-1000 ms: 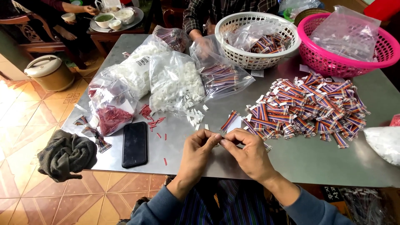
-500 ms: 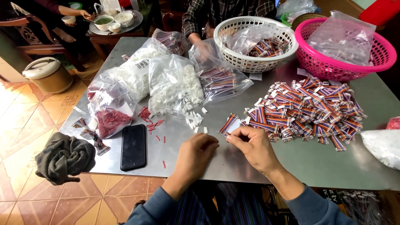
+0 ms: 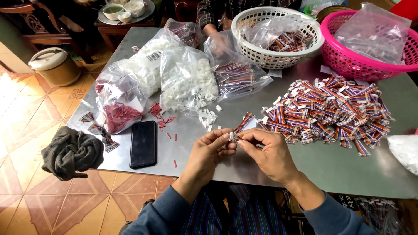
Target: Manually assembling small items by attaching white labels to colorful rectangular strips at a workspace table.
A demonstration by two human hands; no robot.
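I see left hand (image 3: 208, 153) and right hand (image 3: 267, 152) pinching one striped cable (image 3: 244, 123); clear bags (image 3: 187, 80) behind; cable pile (image 3: 331, 111) right.

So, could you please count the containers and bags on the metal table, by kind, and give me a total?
White basket: 1
Pink basket: 1
Clear bags outside the baskets, holding white parts, red parts or striped cables: 5
Total: 7
The left hand and right hand touch none of them; together they pinch one striped cable.
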